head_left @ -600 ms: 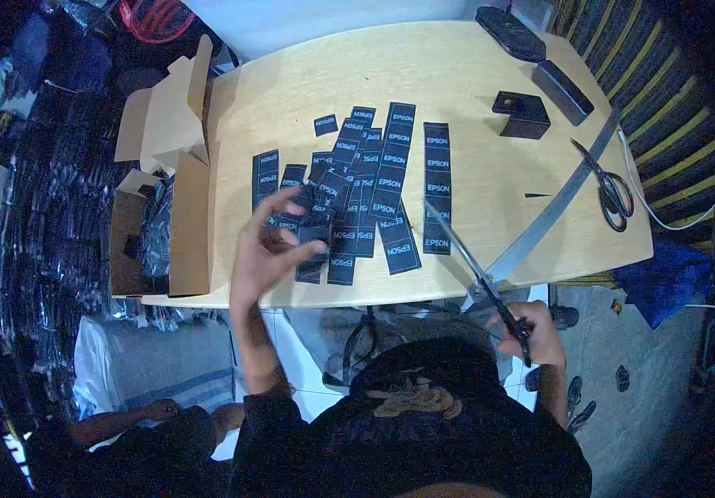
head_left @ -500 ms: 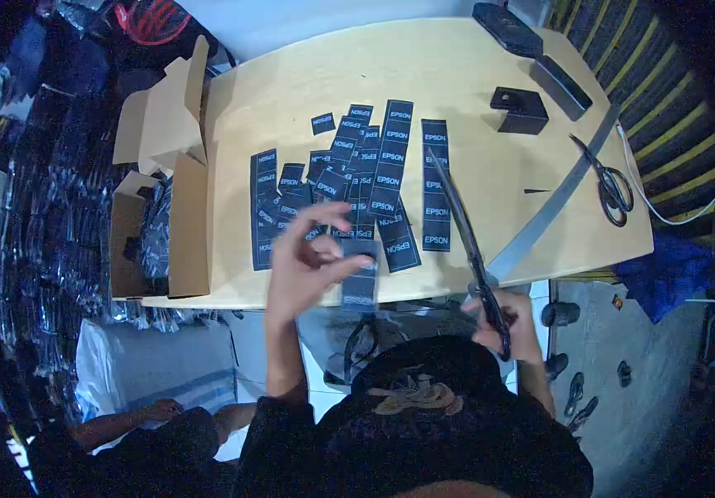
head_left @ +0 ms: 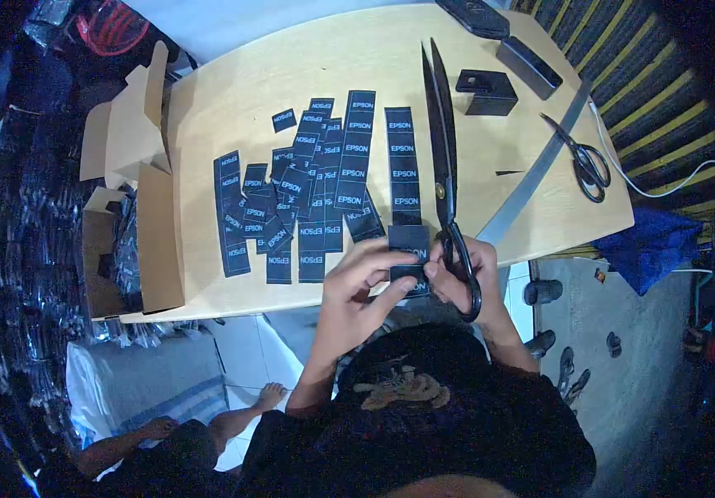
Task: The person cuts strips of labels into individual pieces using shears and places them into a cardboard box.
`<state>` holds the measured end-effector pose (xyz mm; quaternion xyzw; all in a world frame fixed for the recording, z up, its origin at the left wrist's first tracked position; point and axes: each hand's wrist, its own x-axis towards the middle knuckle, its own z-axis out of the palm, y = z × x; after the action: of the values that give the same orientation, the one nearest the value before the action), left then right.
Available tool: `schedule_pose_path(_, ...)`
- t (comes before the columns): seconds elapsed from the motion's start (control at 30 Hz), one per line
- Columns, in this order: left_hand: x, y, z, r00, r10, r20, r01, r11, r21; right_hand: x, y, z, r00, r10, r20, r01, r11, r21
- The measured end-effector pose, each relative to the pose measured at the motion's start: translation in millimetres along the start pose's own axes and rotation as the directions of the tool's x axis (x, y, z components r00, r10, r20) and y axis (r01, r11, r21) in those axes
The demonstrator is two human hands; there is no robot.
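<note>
My left hand pinches a short black label strip printed EPSON at the table's front edge. Large black scissors are in my right hand, their blades slightly parted and pointing away from me. Fingertips of that hand also touch the strip's right side. Just beyond lies a longer EPSON strip, partly covered at its near end by the short one. To the left, several more EPSON strips overlap in a pile, with a single cut label behind them.
An open cardboard box with dark packed items stands at the table's left. On the right are a long metal ruler, smaller scissors and a black block-like object. Another person's bare foot shows below the table.
My left hand has moved right with the short strip, meeting my right hand. The large scissors have moved up and left and turned more upright. My view has shifted slightly.
</note>
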<state>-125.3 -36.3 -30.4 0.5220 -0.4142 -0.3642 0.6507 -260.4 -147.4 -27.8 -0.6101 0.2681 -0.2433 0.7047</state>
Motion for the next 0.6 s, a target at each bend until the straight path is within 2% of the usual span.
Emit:
schedule_pose_path(0.03, 0.8, 1.4, 1.6, 1.0, -0.001, -0.001, 0.001, 1.0, -0.003, 0.3, -2.5, 0.8, 1.0, 0.004, 0.005, -0.004, 1.0, -0.007)
schedule_pose_path(0.1, 3.6, 4.6, 6.0, 0.992, -0.11, -0.063, 0.109, 0.994, -0.011, -0.3, -0.4, -1.4, 0.999, 0.001, 0.037, -0.003, 0.999, 0.044)
schedule_pose_path(0.13, 2.8, 3.6, 0.8, 0.992, -0.084, -0.094, 0.104, 0.965, 0.242, -0.5, 1.8, -3.4, 0.997, -0.008, 0.07, 0.001, 0.995, 0.098)
schedule_pose_path(0.17, 4.2, 3.6, -1.0, 0.992, -0.084, -0.095, 0.105, 0.966, 0.238, -3.0, 5.2, -7.8, 0.997, -0.006, 0.071, -0.001, 0.996, 0.094)
schedule_pose_path(0.23, 8.3, 5.0, -4.6, 0.992, 0.031, -0.12, -0.005, 0.976, 0.216, -8.1, 10.1, -17.0, 0.997, -0.01, 0.071, 0.007, 0.999, 0.049)
schedule_pose_path(0.27, 8.5, 13.3, -5.2, 0.985, -0.026, -0.168, 0.058, 0.981, 0.187, -7.9, 5.1, -19.6, 0.997, 0.03, 0.076, -0.037, 0.995, 0.097)
schedule_pose_path(0.3, 9.0, 13.2, -7.9, 0.984, -0.027, -0.174, 0.06, 0.981, 0.186, -9.2, 4.6, -25.3, 0.996, 0.033, 0.081, -0.041, 0.995, 0.095)
schedule_pose_path(0.37, 11.8, 12.7, -14.7, 0.98, -0.004, -0.197, 0.009, 1.0, 0.029, -15.2, 4.6, -47.4, 0.975, -0.005, 0.222, 0.001, 1.0, 0.017)
schedule_pose_path(0.4, 12.1, 19.4, -22.2, 0.986, 0.014, -0.167, 0.008, 0.991, 0.133, -18.4, -0.6, -58.6, 0.956, 0.12, 0.268, -0.111, 0.993, -0.051)
schedule_pose_path(0.43, 11.7, 23.0, -27.7, 0.984, 0.011, -0.177, 0.013, 0.991, 0.133, -18.4, -10.8, -71.6, 0.922, 0.161, 0.353, -0.131, 0.986, -0.107)
schedule_pose_path(0.5, 11.9, 26.8, -36.2, 0.989, 0.009, -0.148, 0.028, 0.97, 0.242, -25.8, -19.4, -79.2, 0.93, 0.194, 0.312, -0.109, 0.957, -0.269)
schedule_pose_path(0.53, 10.5, 23.8, -40.5, 0.987, -0.005, -0.162, 0.05, 0.96, 0.276, -25.8, -23.1, -87.2, 0.927, 0.198, 0.319, -0.111, 0.956, -0.271)
schedule_pose_path(0.6, 12.0, 25.4, -43.0, 0.99, -0.002, -0.141, 0.04, 0.963, 0.267, -24.1, -28.1, -104.1, 0.802, 0.327, 0.5, -0.074, 0.885, -0.46)
